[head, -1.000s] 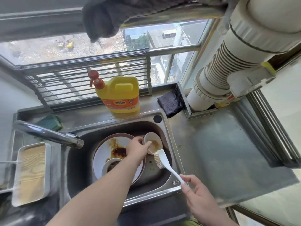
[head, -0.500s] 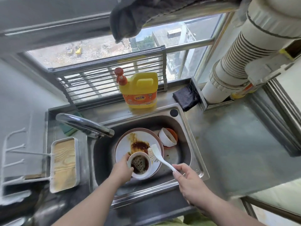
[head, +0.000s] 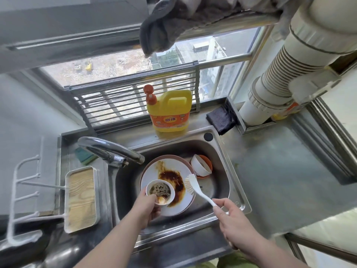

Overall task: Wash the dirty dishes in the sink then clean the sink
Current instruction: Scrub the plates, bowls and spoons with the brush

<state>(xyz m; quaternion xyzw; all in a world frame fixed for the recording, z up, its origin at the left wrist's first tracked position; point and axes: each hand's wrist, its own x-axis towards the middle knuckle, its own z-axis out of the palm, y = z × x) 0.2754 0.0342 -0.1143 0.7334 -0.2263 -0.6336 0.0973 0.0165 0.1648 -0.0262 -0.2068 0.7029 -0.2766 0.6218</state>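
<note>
Below, a steel sink [head: 234, 192] sits in a grey countertop [head: 280, 171] under a window, with a curved chrome faucet [head: 110, 149] reaching over its left rim. Behind the basin stands a yellow detergent jug [head: 170, 111] with a red pump, and a dark cloth [head: 221, 118] lies just to its right. A wood-grain tray [head: 82, 198] rests left of the sink. Inside the basin lies a large white plate [head: 168, 171] smeared with brown sauce, and past its right edge a white bowl [head: 201, 167] lies tipped on its side against something orange. The left hand [head: 145, 208] grips a small white cup [head: 160, 191] holding dark foamy liquid, fingers curled round its near side, over the plate's near part. The right hand [head: 234, 223] pinches the handle end of a white dish brush [head: 195, 187], whose bristles point at the plate's right edge.
</note>
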